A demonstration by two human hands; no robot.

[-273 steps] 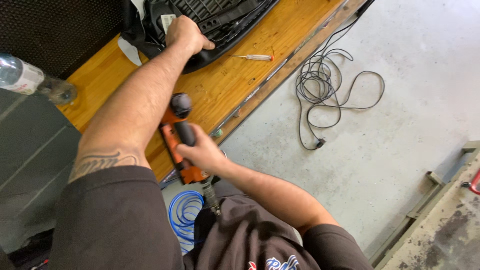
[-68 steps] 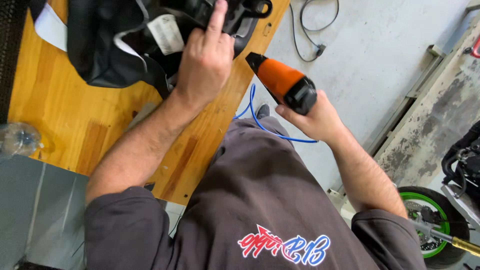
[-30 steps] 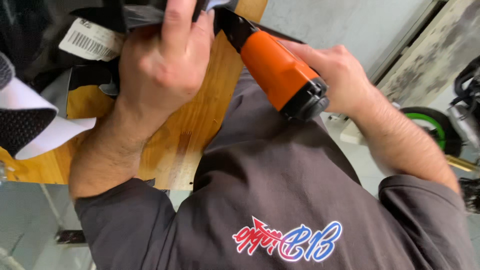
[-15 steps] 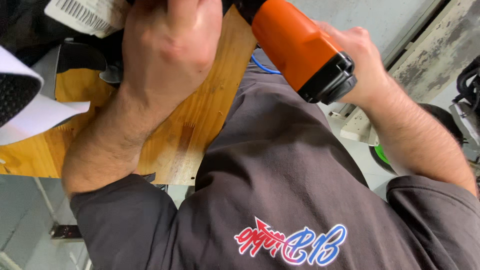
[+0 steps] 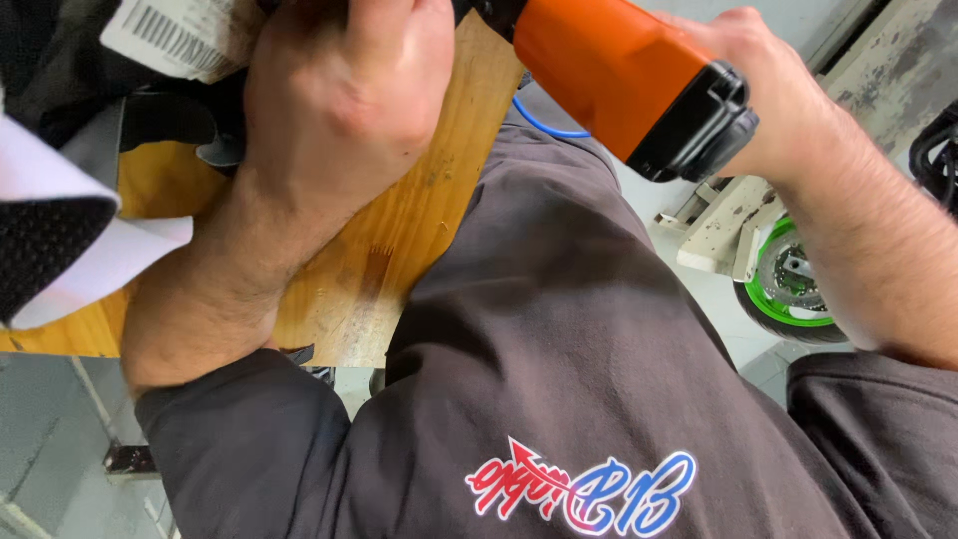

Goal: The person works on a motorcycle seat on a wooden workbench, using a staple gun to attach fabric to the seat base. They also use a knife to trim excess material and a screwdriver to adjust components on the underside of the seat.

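My right hand (image 5: pixel 788 110) grips an orange power tool (image 5: pixel 619 70) with a black end cap, its nose pointing up-left out of the frame's top. My left hand (image 5: pixel 344 100) is closed and presses down on a black plastic part (image 5: pixel 170 110) that carries a white barcode label (image 5: pixel 175 35), lying on a wooden workbench (image 5: pixel 389 260). What the left fingers clasp is hidden past the top edge. The tool's tip is hidden too.
White and black mesh-patterned sheets (image 5: pixel 60 250) lie at the left on the bench. A blue hose (image 5: pixel 544 125) runs behind the tool. A green-rimmed wheel (image 5: pixel 788 299) and a pale metal stand (image 5: pixel 723 225) sit on the concrete floor at right.
The view has closed in on both hands. The orange tool, held away from the bench before, now sits right beside my left hand on the black part.
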